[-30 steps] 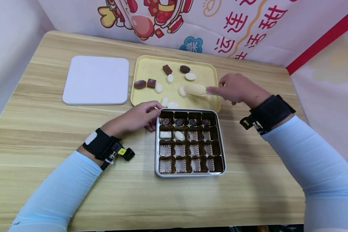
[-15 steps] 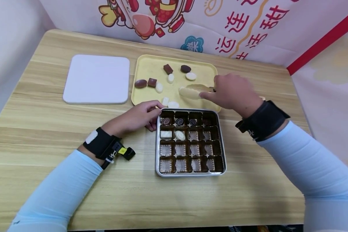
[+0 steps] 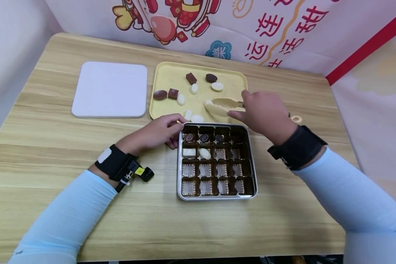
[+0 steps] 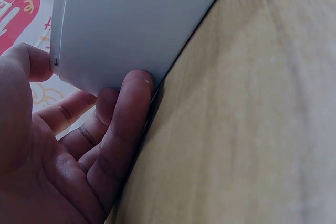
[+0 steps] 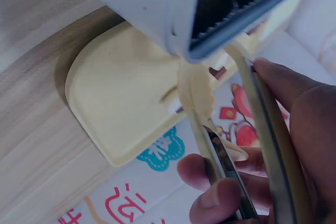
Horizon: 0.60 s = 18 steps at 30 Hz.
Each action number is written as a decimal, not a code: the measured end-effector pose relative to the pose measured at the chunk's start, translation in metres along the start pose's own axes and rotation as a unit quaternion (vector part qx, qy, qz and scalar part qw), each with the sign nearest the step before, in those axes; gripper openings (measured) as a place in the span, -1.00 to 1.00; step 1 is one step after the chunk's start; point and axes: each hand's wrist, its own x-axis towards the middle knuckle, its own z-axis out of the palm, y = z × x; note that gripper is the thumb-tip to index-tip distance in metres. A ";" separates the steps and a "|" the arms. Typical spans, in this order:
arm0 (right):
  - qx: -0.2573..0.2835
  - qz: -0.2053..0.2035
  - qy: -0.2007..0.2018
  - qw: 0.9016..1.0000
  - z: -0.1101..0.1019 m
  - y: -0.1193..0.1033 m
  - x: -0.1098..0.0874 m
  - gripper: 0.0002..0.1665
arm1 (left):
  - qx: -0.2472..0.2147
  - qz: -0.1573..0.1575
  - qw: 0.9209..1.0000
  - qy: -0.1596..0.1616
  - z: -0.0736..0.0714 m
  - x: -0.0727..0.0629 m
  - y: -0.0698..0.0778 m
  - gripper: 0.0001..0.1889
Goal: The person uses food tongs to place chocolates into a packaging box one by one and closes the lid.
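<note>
My left hand (image 3: 160, 132) grips the far left corner of a square metal chocolate tin (image 3: 217, 198). In the left wrist view, its thumb is at the rim and its fingers (image 4: 137, 95) lie against the outer wall. My right hand (image 3: 265, 113) holds cream-tipped tongs (image 3: 217, 109) over the yellow tray (image 3: 171, 75), their arms spread apart. The tips are at a white chocolate (image 3: 207, 103), partly covering it. A beige ring (image 3: 296, 119) at the tongs' tail shows behind the hand. Swirled dark chocolates (image 3: 204, 138) and white ones (image 3: 189, 152) sit in the tin's two far rows.
Brown chocolates (image 3: 160, 95) and white ones (image 3: 217, 86) lie scattered on the tray. Left of it is a flat white lid-like panel (image 3: 109, 90). A printed sheet (image 3: 191, 22) stands behind the wooden table (image 3: 135, 223).
My right hand has turned and come nearer the tin, its wrist lower. The tongs now show both arms at the white chocolate. My left hand stays on the tin.
</note>
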 end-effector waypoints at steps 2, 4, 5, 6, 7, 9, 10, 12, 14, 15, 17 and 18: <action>0.018 0.009 0.004 1.000 -0.004 0.005 -0.014 -0.32 | 0.001 0.002 1.000 -0.003 0.001 0.000 0.001 -0.68; 0.033 0.015 0.019 0.999 -0.010 0.009 -0.033 -0.35 | 0.002 0.003 1.000 -0.006 0.002 0.000 0.002 -0.68; 0.037 0.017 0.029 0.999 -0.012 0.010 -0.044 -0.36 | 0.003 0.004 1.000 -0.006 0.002 0.001 0.002 -0.68; 0.040 0.017 0.040 0.998 -0.015 0.011 -0.055 -0.36 | 0.005 0.004 1.000 -0.006 0.002 0.000 0.003 -0.68; 0.041 0.019 0.049 0.998 -0.017 0.011 -0.066 -0.37 | 0.008 0.004 1.000 -0.006 0.002 0.000 0.004 -0.69; 0.044 0.026 0.057 0.997 -0.023 0.011 -0.087 -0.37 | 0.015 0.004 1.000 -0.004 0.002 0.000 0.005 -0.69; 0.045 0.028 0.063 0.997 -0.025 0.012 -0.096 -0.36 | 0.017 0.004 1.000 -0.004 0.002 0.000 0.005 -0.69; 0.045 0.029 0.074 0.996 -0.028 0.012 -0.112 -0.35 | 0.022 0.004 1.000 -0.003 0.001 0.000 0.006 -0.69; 0.046 0.029 0.082 0.995 -0.030 0.011 -0.123 -0.37 | 0.021 0.002 1.000 -0.004 0.001 -0.001 0.005 -0.68; 0.044 0.025 0.088 0.995 -0.030 0.011 -0.128 -0.37 | 0.019 0.001 1.000 -0.005 0.001 -0.001 0.005 -0.68; 0.039 0.020 0.094 0.995 -0.029 0.009 -0.135 -0.38 | 0.014 0.000 1.000 -0.007 0.000 -0.001 0.004 -0.68; 0.039 0.020 0.091 0.995 -0.028 0.007 -0.139 -0.38 | 0.014 0.001 1.000 -0.007 0.001 -0.001 0.004 -0.68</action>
